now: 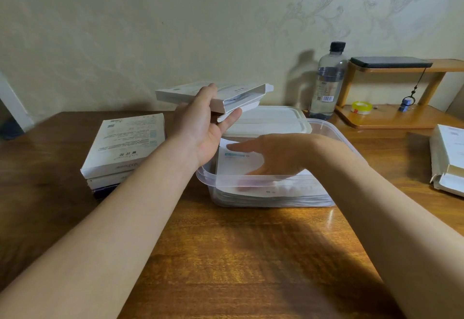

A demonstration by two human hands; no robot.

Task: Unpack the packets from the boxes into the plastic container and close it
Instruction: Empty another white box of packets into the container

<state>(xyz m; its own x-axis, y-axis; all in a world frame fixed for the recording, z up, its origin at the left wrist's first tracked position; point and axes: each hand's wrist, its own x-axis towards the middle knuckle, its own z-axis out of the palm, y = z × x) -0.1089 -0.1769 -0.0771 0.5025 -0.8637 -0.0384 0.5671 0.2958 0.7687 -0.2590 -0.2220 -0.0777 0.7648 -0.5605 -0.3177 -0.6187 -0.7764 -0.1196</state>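
Observation:
My left hand (200,125) holds a flat white box (180,95) in the air above the far left corner of the clear plastic container (208,180); the box's right end flap is open. White packets (241,160) lie stacked inside the container. My right hand (271,155) reaches into it with straight fingers resting on the top packet. The container's white lid (271,120) lies just behind it. A stack of boxes (123,148) sits on the table to the left.
A water bottle (326,80) stands behind the lid. A small wooden shelf (391,115) at the back right carries a dark phone (389,62) and a roll of tape (361,107). More white boxes (449,158) lie at the right edge of the wooden table (238,256).

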